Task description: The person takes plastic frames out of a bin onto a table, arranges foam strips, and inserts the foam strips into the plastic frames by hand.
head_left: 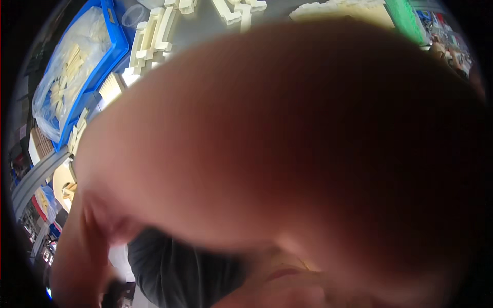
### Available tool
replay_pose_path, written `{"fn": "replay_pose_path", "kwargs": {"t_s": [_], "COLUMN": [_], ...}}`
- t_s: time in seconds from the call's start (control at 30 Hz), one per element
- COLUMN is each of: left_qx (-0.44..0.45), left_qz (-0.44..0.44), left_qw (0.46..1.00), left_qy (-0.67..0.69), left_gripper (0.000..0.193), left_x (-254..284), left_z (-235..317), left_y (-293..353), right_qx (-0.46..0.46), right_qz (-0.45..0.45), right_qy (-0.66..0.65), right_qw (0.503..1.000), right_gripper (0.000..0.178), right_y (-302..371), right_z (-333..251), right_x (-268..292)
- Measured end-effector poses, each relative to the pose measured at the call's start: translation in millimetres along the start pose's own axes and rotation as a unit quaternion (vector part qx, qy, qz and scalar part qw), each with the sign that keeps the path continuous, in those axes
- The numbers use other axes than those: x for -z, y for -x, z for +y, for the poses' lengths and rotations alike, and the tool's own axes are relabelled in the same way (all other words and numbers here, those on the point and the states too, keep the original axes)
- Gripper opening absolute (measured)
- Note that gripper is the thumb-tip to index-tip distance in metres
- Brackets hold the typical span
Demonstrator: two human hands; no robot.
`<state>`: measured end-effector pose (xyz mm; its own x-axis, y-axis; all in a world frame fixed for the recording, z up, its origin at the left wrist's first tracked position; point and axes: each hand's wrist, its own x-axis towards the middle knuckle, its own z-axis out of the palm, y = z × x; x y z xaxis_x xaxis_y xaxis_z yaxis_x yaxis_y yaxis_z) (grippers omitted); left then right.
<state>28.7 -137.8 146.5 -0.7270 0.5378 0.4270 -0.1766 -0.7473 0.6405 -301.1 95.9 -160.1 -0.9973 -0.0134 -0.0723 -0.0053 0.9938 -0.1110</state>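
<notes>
Bare skin, blurred and very close to the camera, covers most of the head view. It looks to be my left arm (169, 154), rising from the lower left edge, bending at a crease and crossing to the right. On the right side it darkens into shadow. No fingers can be made out, so whether the left hand holds anything is hidden. My right hand cannot be seen. Beyond the arm, several cream-coloured, bracket-shaped pieces (154, 33) lie on a grey work surface (197, 23).
At the far left stands a blue tray (115, 38) lined with a clear plastic bag (92, 36) of cream strips. A clear round cup (133, 16) sits beside it. A green object (405, 20) is at the far right. Below the tray runs a metal rail (38, 177).
</notes>
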Motion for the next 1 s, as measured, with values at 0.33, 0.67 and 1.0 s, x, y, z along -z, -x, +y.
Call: {"fn": "replay_pose_path", "kwargs": {"t_s": [0.33, 0.67, 1.0], "left_qx": [-0.022, -0.092, -0.209], "left_qz": [-0.063, -0.1, -0.084], "left_qw": [0.992, 0.978, 0.966], "left_qy": [0.107, 0.157, 0.127], "left_gripper": [0.065, 0.058, 0.051], "left_x": [-24.8, -56.5, 26.6], "left_z": [199.3, 153.6, 103.7], "left_y": [239.0, 235.6, 130.4], "right_qx": [0.049, 0.352, 0.537], "right_qz": [0.098, 0.22, 0.073], "right_qy": [0.024, -0.162, -0.269], "right_qw": [0.994, 0.895, 0.796], "right_gripper": [0.024, 0.014, 0.013], "right_y": [55.6, 121.4, 216.3], "right_z": [-23.0, -190.6, -328.0], "right_x": [78.3, 94.1, 65.5]}}
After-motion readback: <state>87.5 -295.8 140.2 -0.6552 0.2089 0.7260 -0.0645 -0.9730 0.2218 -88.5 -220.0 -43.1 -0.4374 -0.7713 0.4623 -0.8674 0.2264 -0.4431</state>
